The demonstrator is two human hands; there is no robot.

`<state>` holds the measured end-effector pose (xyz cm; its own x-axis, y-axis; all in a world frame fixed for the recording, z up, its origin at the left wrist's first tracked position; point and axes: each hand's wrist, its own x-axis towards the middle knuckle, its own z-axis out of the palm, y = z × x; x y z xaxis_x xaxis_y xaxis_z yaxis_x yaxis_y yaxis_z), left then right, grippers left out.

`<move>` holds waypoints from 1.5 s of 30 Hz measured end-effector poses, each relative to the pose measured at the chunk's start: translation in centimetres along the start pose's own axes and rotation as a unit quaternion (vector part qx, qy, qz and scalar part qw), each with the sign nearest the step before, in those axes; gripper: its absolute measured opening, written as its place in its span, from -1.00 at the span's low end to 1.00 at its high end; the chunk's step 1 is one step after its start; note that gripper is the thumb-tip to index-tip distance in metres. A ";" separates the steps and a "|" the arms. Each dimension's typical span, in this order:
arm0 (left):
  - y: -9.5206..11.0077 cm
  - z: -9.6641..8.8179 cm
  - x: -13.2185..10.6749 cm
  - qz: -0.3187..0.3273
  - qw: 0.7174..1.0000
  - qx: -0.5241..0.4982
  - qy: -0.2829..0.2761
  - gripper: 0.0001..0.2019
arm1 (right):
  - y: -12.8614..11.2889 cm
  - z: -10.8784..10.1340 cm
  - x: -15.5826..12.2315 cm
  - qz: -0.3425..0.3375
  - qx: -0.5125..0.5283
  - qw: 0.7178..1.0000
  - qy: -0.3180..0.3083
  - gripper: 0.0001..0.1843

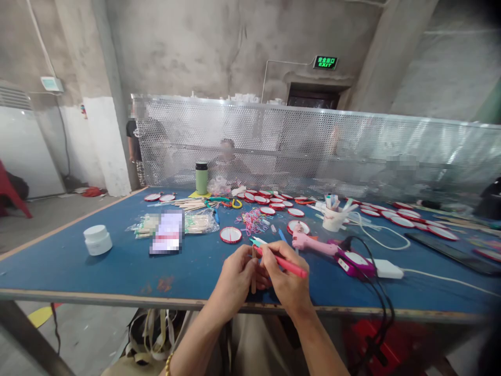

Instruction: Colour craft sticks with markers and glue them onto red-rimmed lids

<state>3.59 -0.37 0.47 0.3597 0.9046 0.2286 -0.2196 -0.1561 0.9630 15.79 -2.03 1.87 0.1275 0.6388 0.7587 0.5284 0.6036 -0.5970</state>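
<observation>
1. We have the left hand (236,269) with its fingers curled in and its thumb pressed against a thin wooden stick (253,284), which stands roughly upright over the table's near edge.
2. Our right hand (287,282) pinches a red pen (291,265) between thumb and fingers, slanting down to the right, its other end close to the stick's top.
3. The two hands meet at the stick; we cannot tell whether the right fingers touch it too. A white and green piece (256,242) shows just past them, and we cannot tell whether it belongs to the pen.
4. Beyond the left hand, we see a red-rimmed disc (230,235) lying flat on the blue table (195,271), near a heap of colored bands (252,222).
5. Near the right hand lies a pink tool (317,245), its end over another disc; a purple block (354,262) and a white cup (332,220) are close by.
6. To our left sit a white jar (97,241) and a phone (166,232) against bagged sticks (201,223).
7. At the back, a green bottle (201,180) stands before a mesh panel (250,128).
</observation>
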 end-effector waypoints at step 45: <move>0.5 0.1 -0.1 -0.016 1.000 0.003 -0.002 -0.81 | -0.1 0.1 -0.1 0.022 0.003 0.999 0.043 -0.76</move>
<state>3.50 -0.56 0.94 0.3700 0.9078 0.1975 -0.2014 -0.1292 0.9710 15.69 -2.12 1.84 0.2225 0.6217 0.7510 0.5159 0.5785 -0.6318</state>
